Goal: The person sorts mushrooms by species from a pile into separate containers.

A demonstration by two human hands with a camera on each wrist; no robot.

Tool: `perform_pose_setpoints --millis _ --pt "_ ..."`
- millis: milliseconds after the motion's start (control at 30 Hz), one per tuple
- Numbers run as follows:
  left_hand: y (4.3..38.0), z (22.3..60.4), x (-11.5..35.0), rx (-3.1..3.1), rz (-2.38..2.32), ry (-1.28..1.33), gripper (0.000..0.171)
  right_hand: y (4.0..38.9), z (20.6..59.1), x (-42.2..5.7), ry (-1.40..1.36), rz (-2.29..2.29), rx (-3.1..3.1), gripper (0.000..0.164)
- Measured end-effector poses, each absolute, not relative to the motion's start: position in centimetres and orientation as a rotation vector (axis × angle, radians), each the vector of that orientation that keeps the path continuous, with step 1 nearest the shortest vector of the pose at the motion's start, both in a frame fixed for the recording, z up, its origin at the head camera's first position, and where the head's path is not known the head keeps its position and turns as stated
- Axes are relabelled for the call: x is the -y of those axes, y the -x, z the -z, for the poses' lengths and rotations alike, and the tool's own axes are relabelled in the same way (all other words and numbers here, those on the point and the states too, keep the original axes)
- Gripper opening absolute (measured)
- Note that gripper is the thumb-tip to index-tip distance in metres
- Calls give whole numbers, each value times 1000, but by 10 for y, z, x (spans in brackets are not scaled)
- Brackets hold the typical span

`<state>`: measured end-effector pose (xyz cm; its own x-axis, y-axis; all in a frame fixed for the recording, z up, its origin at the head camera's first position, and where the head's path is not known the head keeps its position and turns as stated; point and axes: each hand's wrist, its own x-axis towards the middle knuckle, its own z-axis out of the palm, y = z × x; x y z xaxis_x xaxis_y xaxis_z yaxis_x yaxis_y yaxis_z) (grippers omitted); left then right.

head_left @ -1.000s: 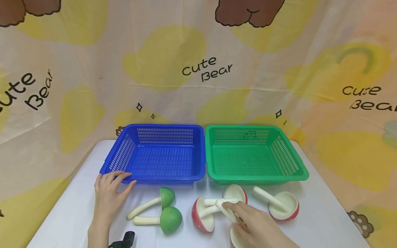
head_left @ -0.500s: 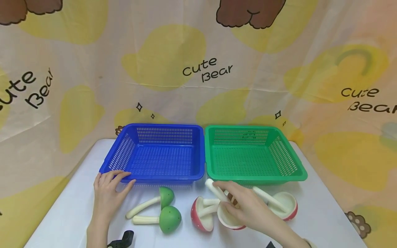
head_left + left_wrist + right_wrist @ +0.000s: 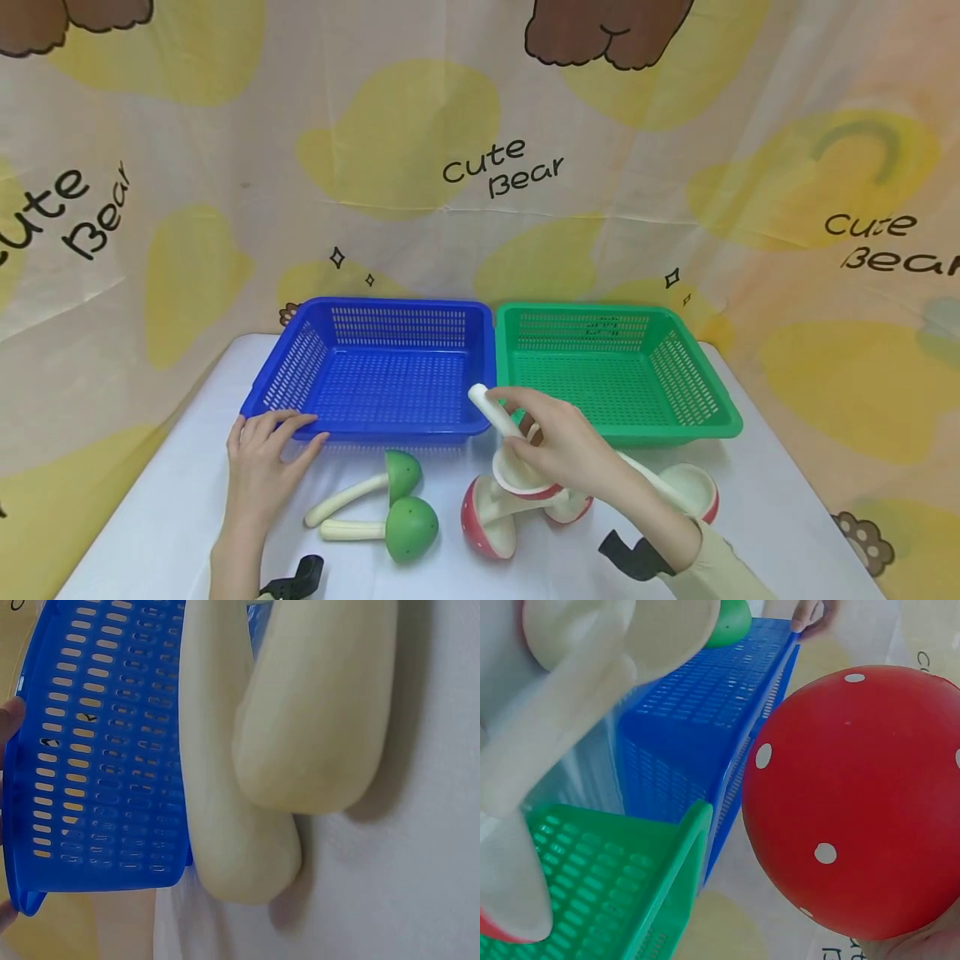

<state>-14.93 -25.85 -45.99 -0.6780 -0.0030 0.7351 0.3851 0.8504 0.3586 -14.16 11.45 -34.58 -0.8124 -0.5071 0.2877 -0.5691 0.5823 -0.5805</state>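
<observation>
Presently, one red-capped toy mushroom (image 3: 514,473) is in the right hand (image 3: 562,437), thumb and fingers pinching its white stem. It is raised above the table, in front of the adjoining baskets, its cap low with the hollow underside up; the stem tip overlaps the near right corner of the blue basket (image 3: 397,434) in the head view. The right wrist view shows the cap red with white spots.

Below it lie two further red mushrooms, one at left (image 3: 487,525) and one at right (image 3: 572,507). A fourth red mushroom (image 3: 696,486) lies farther right, partly hidden by the right forearm.

The left hand (image 3: 258,467) rests its fingers on the blue basket's near left corner, thumb spread away. Just beside this hand, two green-capped mushrooms lie on their sides, one nearer (image 3: 412,530) and one behind (image 3: 405,475).

The green basket (image 3: 637,432) stands right of the blue one. Both stand on a white-covered table (image 3: 375,583) before a "Cute Bear" cloth (image 3: 487,100).
</observation>
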Motion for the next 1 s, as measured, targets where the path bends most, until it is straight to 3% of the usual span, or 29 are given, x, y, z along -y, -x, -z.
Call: perform_pose_setpoints --millis 467,1000 --pt "151 461 259 2246 636 258 31 193 332 -66 -943 -1103 2787 50" --pt "150 460 260 2262 633 250 33 245 343 -20 -800 -1038 2918 52"
